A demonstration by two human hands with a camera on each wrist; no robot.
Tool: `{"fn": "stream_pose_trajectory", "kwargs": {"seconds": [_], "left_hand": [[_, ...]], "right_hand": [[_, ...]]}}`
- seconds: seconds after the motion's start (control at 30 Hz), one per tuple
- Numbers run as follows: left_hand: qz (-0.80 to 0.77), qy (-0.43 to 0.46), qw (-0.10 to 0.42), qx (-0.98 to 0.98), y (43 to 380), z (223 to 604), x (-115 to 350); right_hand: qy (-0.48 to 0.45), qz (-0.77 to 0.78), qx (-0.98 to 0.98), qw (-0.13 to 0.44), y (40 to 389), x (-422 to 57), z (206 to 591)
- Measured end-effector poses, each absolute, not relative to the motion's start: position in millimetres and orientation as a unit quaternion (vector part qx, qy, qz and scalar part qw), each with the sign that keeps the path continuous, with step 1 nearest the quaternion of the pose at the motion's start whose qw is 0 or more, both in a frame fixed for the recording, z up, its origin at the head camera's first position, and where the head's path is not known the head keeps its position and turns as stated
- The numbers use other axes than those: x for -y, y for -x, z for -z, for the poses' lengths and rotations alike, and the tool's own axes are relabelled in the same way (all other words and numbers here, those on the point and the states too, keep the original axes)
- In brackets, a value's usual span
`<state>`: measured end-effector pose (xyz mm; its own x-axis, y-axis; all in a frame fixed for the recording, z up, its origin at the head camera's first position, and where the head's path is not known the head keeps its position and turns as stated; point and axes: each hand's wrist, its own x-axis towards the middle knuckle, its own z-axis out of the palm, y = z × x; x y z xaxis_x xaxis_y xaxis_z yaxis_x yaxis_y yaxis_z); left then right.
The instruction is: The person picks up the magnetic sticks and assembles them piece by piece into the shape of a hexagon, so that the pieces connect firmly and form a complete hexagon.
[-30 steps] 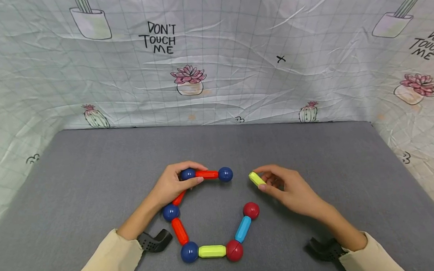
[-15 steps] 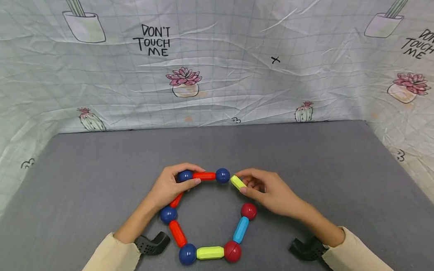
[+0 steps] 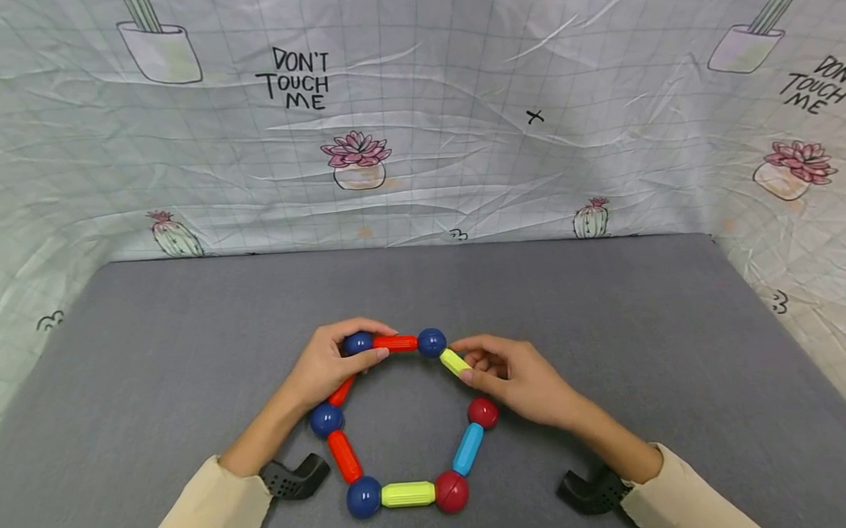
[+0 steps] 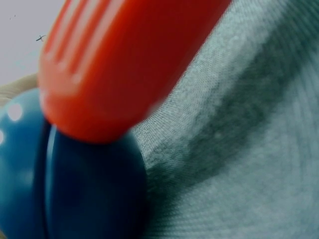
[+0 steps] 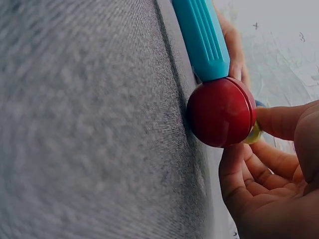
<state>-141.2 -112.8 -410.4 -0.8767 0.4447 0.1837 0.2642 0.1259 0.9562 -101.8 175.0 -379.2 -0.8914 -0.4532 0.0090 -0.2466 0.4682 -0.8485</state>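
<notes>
A ring of toy building rods and balls lies on the grey table. My left hand (image 3: pixel 338 364) curls over a blue ball (image 3: pixel 358 344) at its far left, thumb and fingertips pinching the adjoining red rod (image 3: pixel 399 344). That rod ends in another blue ball (image 3: pixel 431 343). Between thumb and finger, my right hand (image 3: pixel 520 377) pinches a yellow-green rod (image 3: pixel 454 362), its upper end right at this ball. Nearer me, a red ball (image 3: pixel 483 413) tops a light-blue rod (image 3: pixel 467 449); in the right wrist view the red ball (image 5: pixel 222 112) mostly hides the pinched rod.
A second yellow-green rod (image 3: pixel 408 494) joins a blue ball (image 3: pixel 364 497) and a red ball (image 3: pixel 451 491) at the near side. Up the left side run more red rods (image 3: pixel 344 456) and a blue ball (image 3: pixel 327 420). A printed cloth (image 3: pixel 446 174) hangs behind the table (image 3: pixel 615 309).
My right hand has moved left with the yellow-green rod, bringing it from apart to the far right blue ball. The left hand keeps its hold; the view has shifted slightly.
</notes>
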Motion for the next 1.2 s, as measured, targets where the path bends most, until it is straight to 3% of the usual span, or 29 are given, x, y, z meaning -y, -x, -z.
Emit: {"fn": "stream_pose_trajectory", "kwargs": {"seconds": [1.2], "left_hand": [[-0.607, -0.243, 0.102, -0.750, 140.4, 402.5, 110.1]], "right_hand": [[0.205, 0.468, -0.846, 0.149, 100.5, -175.2, 380.1]]}}
